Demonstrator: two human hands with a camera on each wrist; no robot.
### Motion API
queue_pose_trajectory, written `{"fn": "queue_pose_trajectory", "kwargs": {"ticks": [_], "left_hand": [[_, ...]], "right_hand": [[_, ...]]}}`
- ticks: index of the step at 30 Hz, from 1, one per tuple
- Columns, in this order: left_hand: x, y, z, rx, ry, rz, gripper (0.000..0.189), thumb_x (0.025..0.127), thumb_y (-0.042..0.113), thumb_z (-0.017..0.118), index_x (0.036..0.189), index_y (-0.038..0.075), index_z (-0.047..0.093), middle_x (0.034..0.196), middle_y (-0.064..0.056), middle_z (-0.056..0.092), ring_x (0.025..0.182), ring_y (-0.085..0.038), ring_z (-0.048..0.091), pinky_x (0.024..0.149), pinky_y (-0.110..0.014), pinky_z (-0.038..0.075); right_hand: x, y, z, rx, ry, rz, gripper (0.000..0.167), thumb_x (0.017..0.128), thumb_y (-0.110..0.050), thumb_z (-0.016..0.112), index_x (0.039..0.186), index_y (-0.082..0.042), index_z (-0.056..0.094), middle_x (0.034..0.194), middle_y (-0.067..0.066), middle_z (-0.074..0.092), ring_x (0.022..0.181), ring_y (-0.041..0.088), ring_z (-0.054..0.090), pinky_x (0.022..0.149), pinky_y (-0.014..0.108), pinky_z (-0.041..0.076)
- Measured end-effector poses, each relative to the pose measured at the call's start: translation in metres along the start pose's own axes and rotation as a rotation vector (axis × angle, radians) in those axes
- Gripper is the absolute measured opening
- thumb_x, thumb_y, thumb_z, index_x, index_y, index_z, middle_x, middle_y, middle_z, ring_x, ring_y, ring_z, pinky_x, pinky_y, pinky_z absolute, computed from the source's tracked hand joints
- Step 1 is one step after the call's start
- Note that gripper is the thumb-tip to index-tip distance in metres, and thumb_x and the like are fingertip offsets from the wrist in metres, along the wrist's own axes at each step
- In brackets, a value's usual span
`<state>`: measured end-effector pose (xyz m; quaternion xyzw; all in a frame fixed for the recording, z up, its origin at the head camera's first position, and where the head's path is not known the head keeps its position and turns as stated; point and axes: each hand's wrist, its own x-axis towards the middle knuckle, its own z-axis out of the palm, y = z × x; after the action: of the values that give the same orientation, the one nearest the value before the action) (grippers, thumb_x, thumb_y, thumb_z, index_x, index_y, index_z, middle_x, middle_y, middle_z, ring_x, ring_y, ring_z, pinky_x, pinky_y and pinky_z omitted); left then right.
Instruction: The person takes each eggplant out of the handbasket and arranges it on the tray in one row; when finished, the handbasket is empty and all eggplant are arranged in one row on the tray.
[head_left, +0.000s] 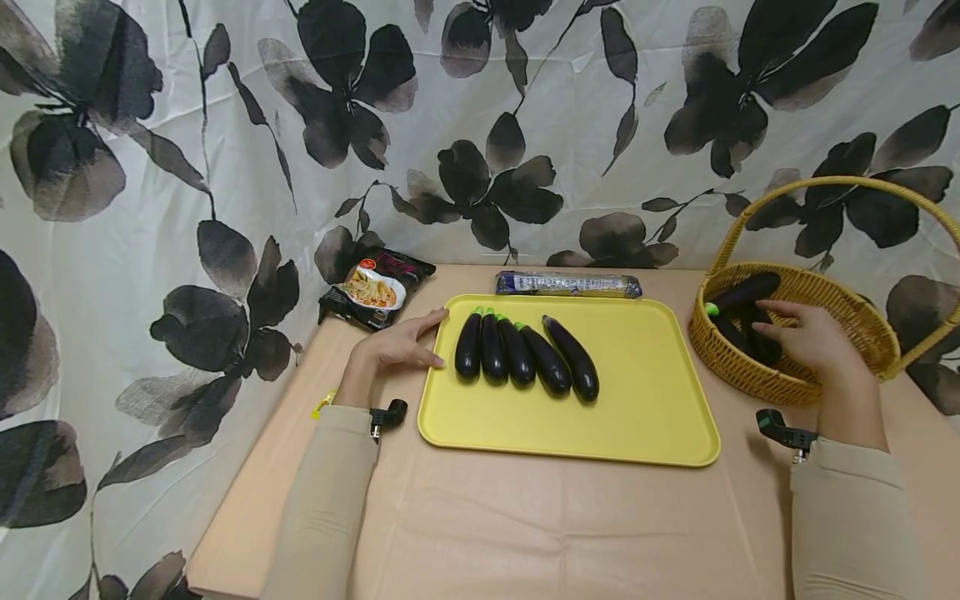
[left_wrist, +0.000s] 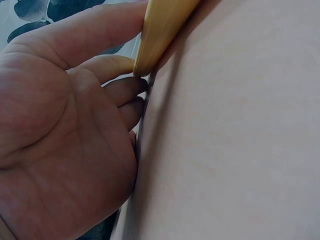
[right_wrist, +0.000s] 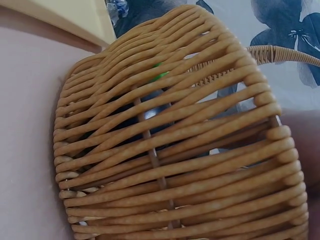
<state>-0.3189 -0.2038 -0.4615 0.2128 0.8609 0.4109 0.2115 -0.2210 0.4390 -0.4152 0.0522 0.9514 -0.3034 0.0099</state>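
Observation:
In the head view, my left hand (head_left: pixel 405 343) is at the left edge of a yellow tray (head_left: pixel 645 417), its thumb and fingertips touching the rim. The left wrist view shows the fingers fairly straight against the tray's edge (left_wrist: pixel 162 37). Several dark purple eggplants (head_left: pixel 519 354) lie side by side on the tray's left half, mostly with green stem ends pointing away. My right hand (head_left: pixel 821 342) reaches into a wicker basket (head_left: pixel 750 375) and pinches an eggplant (head_left: pixel 759 343) there. Another eggplant (head_left: pixel 750 292) leans on the basket's far left wall. The right wrist view looks through the weave, hiding most fingers.
A black noodle packet (head_left: pixel 375 287) lies beyond the tray's left corner. Along the far rim lies a long blue and silver packet (head_left: pixel 568 284). The basket's tall handle (head_left: pixel 847 181) arches over it. A flowered curtain (head_left: pixel 480 100) hangs behind the table.

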Motion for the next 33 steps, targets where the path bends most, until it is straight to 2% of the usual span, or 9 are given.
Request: {"fn": "queue_pose_trajectory", "kwargs": {"ticks": [3, 6, 12, 22, 28, 31, 33], "left_hand": [[0.000, 0.001, 0.000, 0.003, -0.002, 0.002, 0.115, 0.077, 0.027, 0.093, 0.168, 0.019, 0.022, 0.176, 0.002, 0.012, 0.163, -0.018, 0.004, 0.133, -0.045, 0.006], [0.000, 0.001, 0.000, 0.004, -0.005, 0.002, 0.115, 0.077, 0.027, 0.092, 0.168, 0.019, 0.022, 0.176, 0.002, 0.012, 0.163, -0.018, 0.004, 0.133, -0.045, 0.006], [0.001, -0.001, 0.000, 0.001, -0.006, 0.011, 0.114, 0.078, 0.027, 0.092, 0.168, 0.019, 0.023, 0.176, 0.001, 0.012, 0.163, -0.020, 0.004, 0.133, -0.046, 0.005], [0.000, 0.002, 0.000, -0.002, 0.001, 0.003, 0.115, 0.078, 0.026, 0.092, 0.168, 0.018, 0.022, 0.176, 0.002, 0.013, 0.163, -0.019, 0.004, 0.133, -0.044, 0.006], [0.000, 0.001, 0.000, -0.002, -0.001, 0.002, 0.114, 0.078, 0.025, 0.092, 0.168, 0.018, 0.022, 0.176, 0.002, 0.013, 0.163, -0.019, 0.003, 0.133, -0.045, 0.005], [0.000, 0.002, 0.000, 0.008, -0.001, -0.002, 0.114, 0.078, 0.027, 0.092, 0.168, 0.019, 0.022, 0.176, 0.002, 0.012, 0.163, -0.018, 0.004, 0.133, -0.044, 0.006], [-0.001, 0.003, 0.000, 0.011, -0.001, -0.004, 0.114, 0.078, 0.027, 0.092, 0.168, 0.019, 0.022, 0.176, 0.002, 0.012, 0.163, -0.018, 0.004, 0.133, -0.044, 0.006]], "right_hand": [[0.001, 0.002, 0.000, -0.018, -0.027, -0.007, 0.067, 0.110, -0.044, 0.045, 0.159, 0.001, 0.035, 0.153, 0.047, 0.029, 0.136, 0.065, 0.029, 0.105, 0.082, 0.030], [0.004, 0.002, 0.000, -0.049, -0.057, -0.019, 0.066, 0.111, -0.041, 0.045, 0.158, 0.004, 0.034, 0.152, 0.048, 0.027, 0.137, 0.068, 0.026, 0.106, 0.083, 0.027], [0.005, 0.002, 0.001, -0.117, -0.093, -0.020, 0.061, 0.111, -0.034, 0.046, 0.155, 0.007, 0.036, 0.151, 0.049, 0.027, 0.137, 0.069, 0.024, 0.107, 0.083, 0.025], [0.006, 0.003, 0.001, -0.097, -0.117, -0.027, 0.060, 0.111, -0.033, 0.046, 0.155, 0.007, 0.036, 0.152, 0.047, 0.028, 0.139, 0.067, 0.024, 0.108, 0.083, 0.025], [0.002, 0.001, -0.005, -0.106, -0.171, -0.027, 0.054, 0.111, -0.023, 0.044, 0.156, 0.005, 0.036, 0.154, 0.047, 0.025, 0.140, 0.068, 0.022, 0.109, 0.083, 0.023], [-0.002, 0.000, -0.009, -0.098, -0.175, -0.019, 0.054, 0.112, -0.022, 0.042, 0.158, 0.005, 0.034, 0.154, 0.047, 0.025, 0.140, 0.067, 0.024, 0.109, 0.082, 0.026], [-0.005, 0.000, -0.012, -0.096, -0.168, -0.021, 0.054, 0.112, -0.023, 0.039, 0.158, 0.005, 0.033, 0.154, 0.046, 0.026, 0.133, 0.063, 0.033, 0.105, 0.077, 0.036]]}}
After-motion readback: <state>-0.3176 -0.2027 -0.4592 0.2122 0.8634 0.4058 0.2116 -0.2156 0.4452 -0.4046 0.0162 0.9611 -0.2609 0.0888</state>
